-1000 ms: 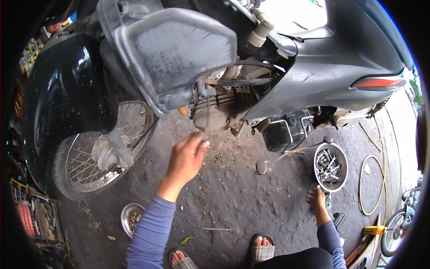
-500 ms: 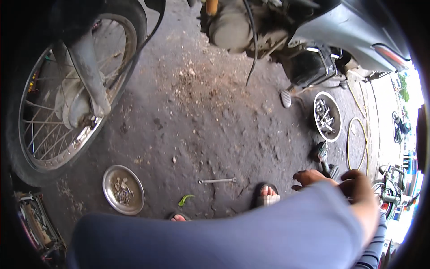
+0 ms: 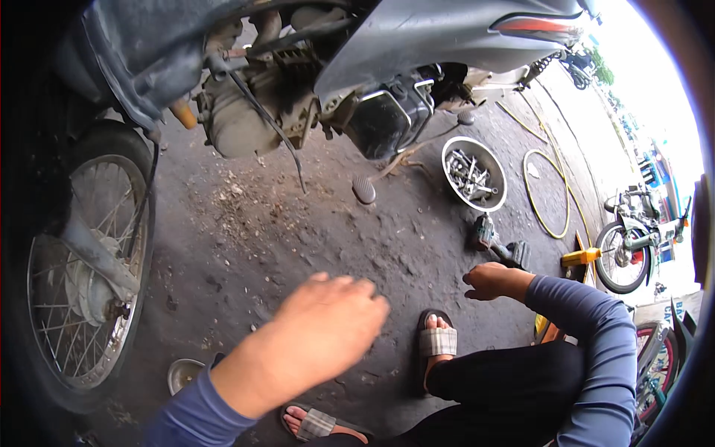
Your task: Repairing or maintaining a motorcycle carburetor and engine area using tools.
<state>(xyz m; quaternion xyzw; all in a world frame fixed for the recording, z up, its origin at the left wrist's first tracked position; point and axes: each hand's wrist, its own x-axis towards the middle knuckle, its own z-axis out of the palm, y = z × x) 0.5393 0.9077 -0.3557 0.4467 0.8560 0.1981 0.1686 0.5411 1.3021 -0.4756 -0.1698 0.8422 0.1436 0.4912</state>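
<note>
My left hand [image 3: 324, 339] is held over the ground in the middle, back of the hand up. Its fingers bend down and away, so whatever is under them is hidden. Farther right, my right hand [image 3: 491, 281] hovers with its fingers loosely bent and apart, nothing seen in them. Just beyond it a cordless power tool [image 3: 495, 242] lies on the ground. A metal bowl [image 3: 504, 186] of sockets and small metal parts stands behind that tool. By my left sleeve, a shallow metal dish [image 3: 179, 372] is partly covered.
A grey motorbike [image 3: 432, 37] spans the top, its engine and foot pedal [image 3: 363, 190] low over the ground. Its spoked front wheel [image 3: 89, 283] stands at left. At right are a yellow hose [image 3: 530, 201], a yellow bottle [image 3: 581, 257] and another motorbike [image 3: 629, 238].
My view has swung right and up. My left arm, earlier stretched across to the right, has drawn back leftward, uncovering my right arm. The wrench on the ground no longer shows.
</note>
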